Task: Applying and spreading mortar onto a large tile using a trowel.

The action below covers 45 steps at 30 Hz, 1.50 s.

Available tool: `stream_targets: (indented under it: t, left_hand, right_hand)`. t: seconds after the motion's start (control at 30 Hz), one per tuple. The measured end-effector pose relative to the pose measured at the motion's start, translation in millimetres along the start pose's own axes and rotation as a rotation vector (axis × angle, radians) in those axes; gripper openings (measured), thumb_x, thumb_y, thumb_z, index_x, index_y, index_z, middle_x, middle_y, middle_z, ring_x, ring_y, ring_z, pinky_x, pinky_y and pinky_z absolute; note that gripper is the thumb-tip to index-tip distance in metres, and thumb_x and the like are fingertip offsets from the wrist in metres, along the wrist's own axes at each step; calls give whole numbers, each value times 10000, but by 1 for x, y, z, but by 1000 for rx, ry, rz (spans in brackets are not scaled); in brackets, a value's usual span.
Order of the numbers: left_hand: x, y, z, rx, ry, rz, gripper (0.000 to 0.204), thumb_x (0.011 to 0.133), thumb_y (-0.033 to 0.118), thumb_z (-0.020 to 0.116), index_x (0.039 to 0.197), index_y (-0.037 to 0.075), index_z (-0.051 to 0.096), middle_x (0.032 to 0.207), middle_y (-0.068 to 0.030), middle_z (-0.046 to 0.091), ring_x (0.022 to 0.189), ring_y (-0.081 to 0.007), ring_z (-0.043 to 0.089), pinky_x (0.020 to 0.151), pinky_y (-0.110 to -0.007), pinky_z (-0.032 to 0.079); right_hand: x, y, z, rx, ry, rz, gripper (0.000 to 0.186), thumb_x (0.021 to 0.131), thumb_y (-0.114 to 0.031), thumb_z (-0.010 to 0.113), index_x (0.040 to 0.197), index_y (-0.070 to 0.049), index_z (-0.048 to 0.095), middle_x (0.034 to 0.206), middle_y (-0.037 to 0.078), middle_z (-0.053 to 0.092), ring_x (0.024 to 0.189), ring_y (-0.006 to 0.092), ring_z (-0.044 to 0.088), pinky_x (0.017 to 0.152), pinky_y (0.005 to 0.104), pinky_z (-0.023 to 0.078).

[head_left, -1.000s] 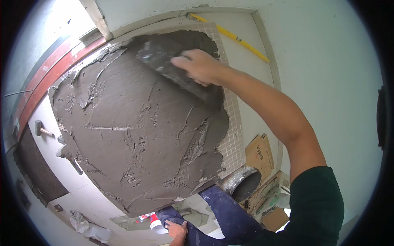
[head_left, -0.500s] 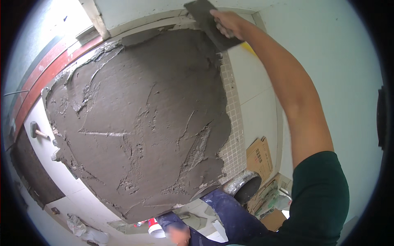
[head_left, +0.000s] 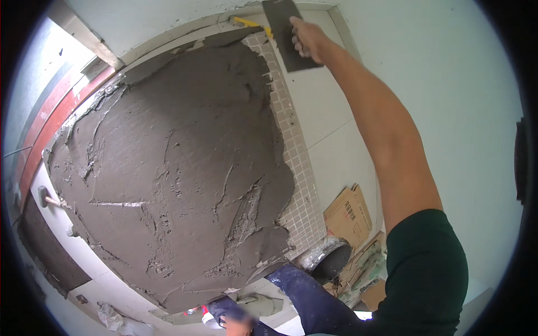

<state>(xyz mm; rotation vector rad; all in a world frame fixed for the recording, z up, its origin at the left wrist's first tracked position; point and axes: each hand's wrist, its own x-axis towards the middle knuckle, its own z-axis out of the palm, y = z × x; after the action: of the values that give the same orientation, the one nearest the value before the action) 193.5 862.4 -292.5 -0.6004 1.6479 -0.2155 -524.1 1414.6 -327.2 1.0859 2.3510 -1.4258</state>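
Observation:
My right hand (head_left: pixel 308 42) grips a flat rectangular plastering trowel (head_left: pixel 282 36) at the far right, with its fingers wrapped round the handle. The trowel's dark blade is above pale floor tiles, to the right of the mortar edge. A broad layer of wet grey mortar (head_left: pixel 185 140) covers most of the floor in front of me, with ridges and rough patches in it. Along its right side runs a strip of small mosaic tiles (head_left: pixel 300 190). My left hand (head_left: pixel 239 325) is low, by my knee. Blur hides its fingers.
A mallet (head_left: pixel 45 196) lies at the mortar's left edge. A yellow tool or strip (head_left: pixel 245 22) is at the far edge. Near my right leg are a dark bucket (head_left: pixel 329 262) and flattened cardboard (head_left: pixel 348 215). A red-and-white bucket (head_left: pixel 209 320) and a plastic bag (head_left: pixel 112 319) are close by.
The trowel has come off the mortar's far right edge to the right, still in my right hand. More mosaic tile and the yellow piece now show. The whole view has shifted slightly.

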Motion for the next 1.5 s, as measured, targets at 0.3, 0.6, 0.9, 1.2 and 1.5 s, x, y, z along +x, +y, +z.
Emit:
stream_targets:
  t: [0.3, 0.6, 0.9, 1.2, 1.5]
  left_hand:
    - [46, -13, 70, 36, 60, -110, 1117, 753, 840, 530, 1575, 174, 173, 1394, -228, 513, 1072, -394, 624, 806, -550, 511]
    - [51, -61, 113, 40, 96, -308, 1043, 789, 827, 503, 1583, 235, 176, 1403, -182, 529, 1051, -373, 639, 792, -552, 511]
    - [-21, -13, -49, -40, -157, 4, 1221, 705, 551, 830, 1551, 7, 136, 1495, -293, 347, 1277, -413, 517, 1038, -447, 468]
    - [-26, -14, -53, -48, -146, 56, 1174, 736, 506, 828, 1541, -13, 149, 1490, -312, 351, 1260, -430, 529, 1039, -445, 469]
    - [-23, -21, -52, -49, -141, 3, 1194, 709, 542, 830, 1553, 22, 165, 1494, -274, 370, 1316, -403, 485, 1063, -447, 450]
  right_hand:
    - [-59, 39, 38, 139, -237, 127, 411, 961, -469, 512, 911, -62, 552, 693, 59, 515, 522, 174, 480, 444, 355, 387]
    - [-97, 55, 20, 233, -98, -36, 382, 967, -459, 517, 897, -83, 530, 663, 26, 503, 492, 130, 470, 431, 316, 385]
    - [-155, 56, 71, 87, -324, 227, 363, 970, -435, 509, 840, -99, 548, 671, 7, 490, 495, 113, 435, 436, 307, 371]
    - [-340, 145, 185, -149, -952, -221, 454, 988, -422, 537, 808, -16, 627, 648, 118, 617, 595, 214, 585, 590, 410, 493]
    - [-319, 172, 83, -780, 53, -253, 430, 942, -466, 542, 882, -47, 624, 767, 234, 682, 715, 432, 671, 658, 541, 524]
